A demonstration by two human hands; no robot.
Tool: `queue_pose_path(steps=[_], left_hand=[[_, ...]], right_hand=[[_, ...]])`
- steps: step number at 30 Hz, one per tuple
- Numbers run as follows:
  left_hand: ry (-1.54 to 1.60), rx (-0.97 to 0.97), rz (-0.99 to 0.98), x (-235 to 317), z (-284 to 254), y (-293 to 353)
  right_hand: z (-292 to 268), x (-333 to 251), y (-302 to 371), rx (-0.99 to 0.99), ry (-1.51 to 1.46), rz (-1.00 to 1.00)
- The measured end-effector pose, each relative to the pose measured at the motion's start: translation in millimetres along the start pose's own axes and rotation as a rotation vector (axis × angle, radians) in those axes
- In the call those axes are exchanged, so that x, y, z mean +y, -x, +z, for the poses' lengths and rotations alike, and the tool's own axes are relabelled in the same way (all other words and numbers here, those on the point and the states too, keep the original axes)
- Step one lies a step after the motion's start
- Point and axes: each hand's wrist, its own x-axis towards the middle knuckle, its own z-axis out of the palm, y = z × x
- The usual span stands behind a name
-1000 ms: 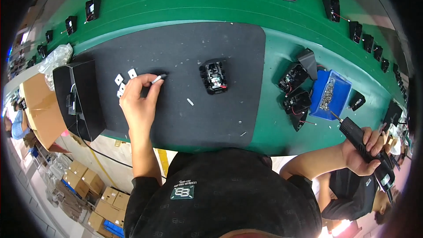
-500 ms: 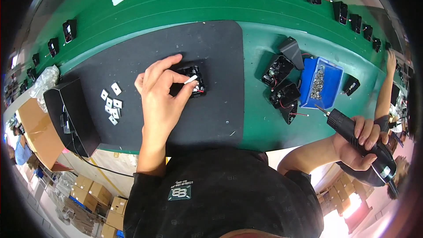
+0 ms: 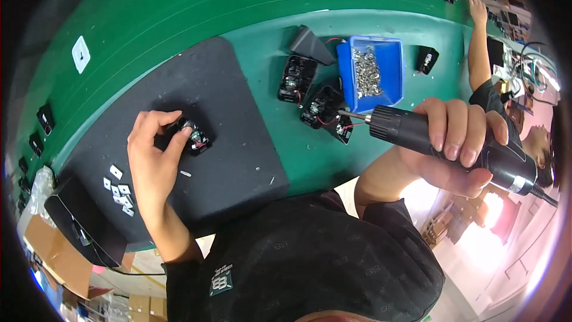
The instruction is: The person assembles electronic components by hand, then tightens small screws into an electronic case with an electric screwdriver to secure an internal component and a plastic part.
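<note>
I am at the fastening step: a part is seated in the small black housing (image 3: 192, 137) and the driver is about to come to it. As I judge it, the next move calls for swinging the tip across to the housing and setting it square on the screw point while I keep the piece from sliding.

Nearest me, my right hand (image 3: 456, 146) is wrapped tight around the black electric screwdriver (image 3: 444, 140), fingers fully curled on the grip, its bit pointing left toward the open black housings (image 3: 316, 98) by the edge of the mat. It hovers above the green counter (image 3: 381, 143), touching nothing else.

My left hand (image 3: 152, 161) rests on the black mat (image 3: 226, 125), thumb and fingers narrowed in a pinch on the small black housing, which sits on the mat with red wire showing. Just left of my wrist lie small white tabs (image 3: 119, 191).

Farther off stands the blue bin (image 3: 372, 74) of silvery screws, and beyond it another person's arm (image 3: 479, 48).
</note>
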Motion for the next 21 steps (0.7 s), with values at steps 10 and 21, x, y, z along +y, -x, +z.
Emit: queue_pose_path(steps=[10, 21], left_hand=[[0.016, 0.062, 0.044, -4, 7, 16], [0.088, 0.01, -0.009, 1, 10, 14]], right_hand=[[-49, -1, -2, 0.202, 0.568, -0.267], [-88, 37, -8, 0.311, 0.828, -0.312]])
